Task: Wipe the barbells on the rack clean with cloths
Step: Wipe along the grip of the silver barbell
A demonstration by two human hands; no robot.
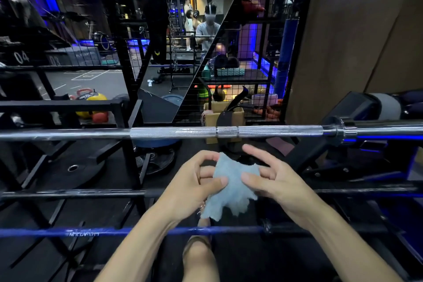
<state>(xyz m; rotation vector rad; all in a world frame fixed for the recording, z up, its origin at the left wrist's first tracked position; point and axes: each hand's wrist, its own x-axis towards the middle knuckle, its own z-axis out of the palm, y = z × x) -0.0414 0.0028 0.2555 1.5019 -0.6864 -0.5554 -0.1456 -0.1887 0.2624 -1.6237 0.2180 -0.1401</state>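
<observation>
A silver barbell point(183, 133) lies level across the rack, its knurled middle straight ahead of me. Below it run a dark bar point(75, 194) and a blue barbell point(96, 232). A light blue cloth point(231, 190) hangs crumpled between my hands, just under the silver barbell and apart from it. My left hand point(194, 181) pinches the cloth's left side with thumb and curled fingers. My right hand point(272, 178) pinches its right side with the thumb, the index finger stretched upward.
Black rack uprights point(128, 162) and crossbars surround the bars. Weight plates point(73, 171) lie on the floor behind. Kettlebells point(91, 107) sit at the left, and a wire-mesh shelf point(240, 80) and a mirror stand ahead. A padded machine point(370, 107) is at right.
</observation>
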